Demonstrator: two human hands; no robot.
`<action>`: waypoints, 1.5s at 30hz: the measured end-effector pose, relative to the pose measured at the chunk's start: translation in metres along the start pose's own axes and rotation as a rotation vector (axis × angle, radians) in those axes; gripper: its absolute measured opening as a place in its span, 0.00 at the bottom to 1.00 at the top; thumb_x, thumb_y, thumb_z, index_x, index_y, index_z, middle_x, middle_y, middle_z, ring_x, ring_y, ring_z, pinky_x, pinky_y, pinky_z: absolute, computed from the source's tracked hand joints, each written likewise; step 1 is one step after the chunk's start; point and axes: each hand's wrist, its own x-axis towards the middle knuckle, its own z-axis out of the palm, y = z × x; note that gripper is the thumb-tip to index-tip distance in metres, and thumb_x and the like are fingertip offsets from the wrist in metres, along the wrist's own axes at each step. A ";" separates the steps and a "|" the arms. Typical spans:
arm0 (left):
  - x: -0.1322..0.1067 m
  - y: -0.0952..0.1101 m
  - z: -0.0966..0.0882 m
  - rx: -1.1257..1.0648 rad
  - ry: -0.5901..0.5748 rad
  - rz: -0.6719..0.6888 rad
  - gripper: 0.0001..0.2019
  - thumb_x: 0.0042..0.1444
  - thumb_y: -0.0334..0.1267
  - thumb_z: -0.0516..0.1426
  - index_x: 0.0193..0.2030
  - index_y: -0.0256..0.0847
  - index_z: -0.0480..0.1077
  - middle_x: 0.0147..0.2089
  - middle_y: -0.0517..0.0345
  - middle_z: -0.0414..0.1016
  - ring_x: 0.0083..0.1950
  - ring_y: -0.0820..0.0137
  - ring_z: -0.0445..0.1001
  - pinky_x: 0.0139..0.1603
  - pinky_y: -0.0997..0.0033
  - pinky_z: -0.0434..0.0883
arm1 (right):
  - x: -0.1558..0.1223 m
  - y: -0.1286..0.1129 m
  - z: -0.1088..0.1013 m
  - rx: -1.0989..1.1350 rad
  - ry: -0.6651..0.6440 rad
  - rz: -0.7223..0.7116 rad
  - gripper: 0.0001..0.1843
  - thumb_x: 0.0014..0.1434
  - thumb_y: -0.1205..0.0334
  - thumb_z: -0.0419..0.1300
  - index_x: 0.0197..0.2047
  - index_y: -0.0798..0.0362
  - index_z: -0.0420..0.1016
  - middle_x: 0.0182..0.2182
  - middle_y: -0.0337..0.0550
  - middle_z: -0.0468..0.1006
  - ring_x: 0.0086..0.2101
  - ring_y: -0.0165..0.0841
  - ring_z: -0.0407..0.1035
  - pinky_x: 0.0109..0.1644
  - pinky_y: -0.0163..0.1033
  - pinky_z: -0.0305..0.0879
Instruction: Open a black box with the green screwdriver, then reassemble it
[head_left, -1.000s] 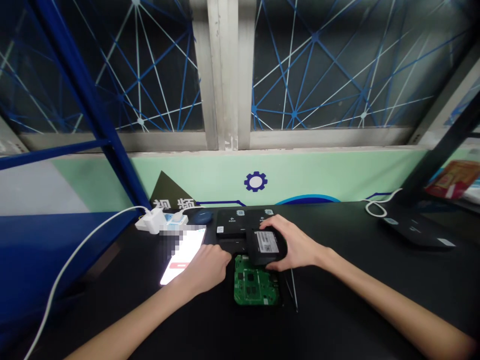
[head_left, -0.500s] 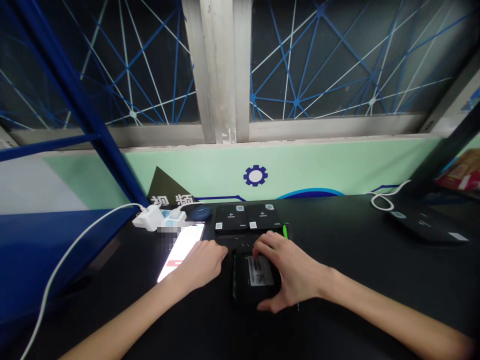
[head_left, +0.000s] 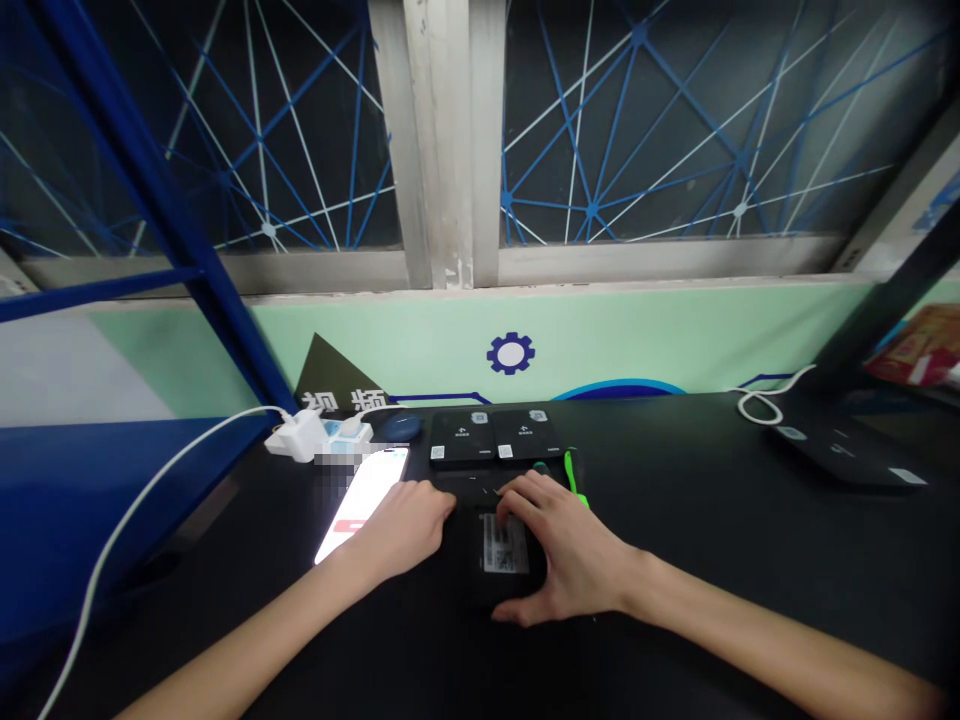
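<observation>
- Work item: a black plastic casing (head_left: 504, 560) with a white label on its upward face lies on the black desk (head_left: 697, 590), in front of two flat black units (head_left: 461, 437) and right of a lit smartphone (head_left: 361, 505).
- Right hand (head_left: 566, 550): open, fingers spread, palm bearing down on the casing, with no edge grip visible. Fault: uneven downward force may flex the casing or stress any hidden internal parts.
- Left hand (head_left: 401, 530): loosely curved, not visibly gripping, with its fingertips near the casing's left side. Fault: with only one hand on the casing, a sideways push may slide it across the smooth desk.
- Green strip (head_left: 574, 480): a narrow item protruding beyond the casing's far right corner; its type cannot be determined. Fault: if it is caught beneath the casing, pressure may pinch or bend it.
- Smartphone: lies directly beside the left hand. Fault: a careless wrist movement may knock or shift it.
- White charging cable (head_left: 150, 510): runs from a white power adapter (head_left: 298, 437) toward the desk's front left. Fault: a forearm catching the cable may drag the adapter or connected items out of position.
</observation>
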 end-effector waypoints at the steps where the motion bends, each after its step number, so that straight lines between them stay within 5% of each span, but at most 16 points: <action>1: 0.000 0.000 -0.001 -0.003 -0.002 -0.005 0.15 0.60 0.28 0.49 0.25 0.41 0.70 0.23 0.54 0.71 0.24 0.65 0.71 0.26 0.69 0.52 | 0.000 0.000 0.000 -0.001 0.003 0.002 0.35 0.38 0.34 0.69 0.40 0.51 0.68 0.38 0.46 0.72 0.38 0.43 0.65 0.47 0.51 0.64; 45: -0.001 0.000 -0.004 0.016 -0.048 -0.002 0.15 0.61 0.28 0.48 0.26 0.41 0.68 0.24 0.55 0.72 0.26 0.65 0.72 0.26 0.67 0.50 | -0.002 0.005 -0.001 0.002 -0.030 -0.039 0.37 0.38 0.33 0.67 0.43 0.52 0.70 0.42 0.48 0.71 0.40 0.43 0.65 0.50 0.51 0.62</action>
